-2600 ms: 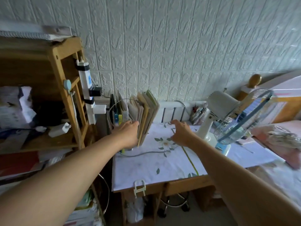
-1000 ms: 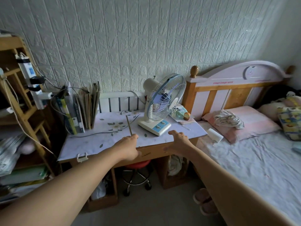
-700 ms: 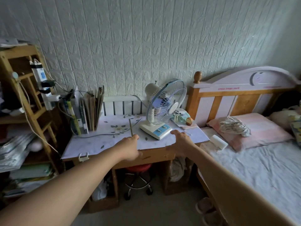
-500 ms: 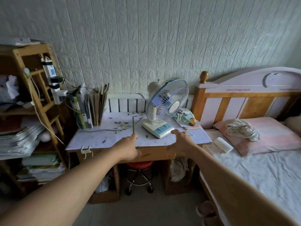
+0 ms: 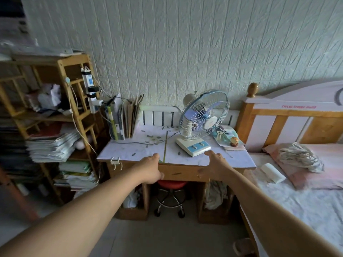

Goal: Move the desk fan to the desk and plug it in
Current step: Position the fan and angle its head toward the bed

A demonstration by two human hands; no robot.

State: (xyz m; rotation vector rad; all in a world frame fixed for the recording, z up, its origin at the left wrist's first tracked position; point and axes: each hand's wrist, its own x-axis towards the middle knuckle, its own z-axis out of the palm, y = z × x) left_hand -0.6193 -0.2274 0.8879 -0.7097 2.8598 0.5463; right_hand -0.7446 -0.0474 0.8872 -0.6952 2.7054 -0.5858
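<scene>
A desk fan (image 5: 203,115) stands upright toward the right rear of the desk (image 5: 130,154). Both hands reach out near the desk's front edge, holding nothing: left hand (image 5: 150,170) loosely relaxed, right hand (image 5: 216,164) with fingers (image 5: 208,153) extended just short of the fan's base.

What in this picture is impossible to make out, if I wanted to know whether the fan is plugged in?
Head view only:
- Fan cord: runs across the desk to the books, which hide its end.
- Power strip sockets: too small to tell which plug is whose.
- Fan buttons: too small to read.
- Shelf contents at far left: blurred.
- Left hand and right hand: fingers partly hidden behind the knuckles.
</scene>
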